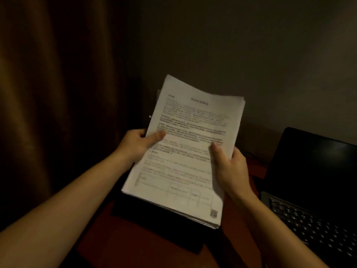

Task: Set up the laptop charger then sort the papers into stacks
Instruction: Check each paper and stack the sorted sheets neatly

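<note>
paper stack (185,151) held up over the desk.
long axis runs away, heading end far; left hand (135,144) and right hand (229,167) pinch its side edges.

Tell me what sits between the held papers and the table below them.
A flat black item, unidentifiable, lies on the red table directly under the papers. The open laptop stands off to the right.

papers (185,151) above table (135,238), laptop (313,190) to their right
</note>
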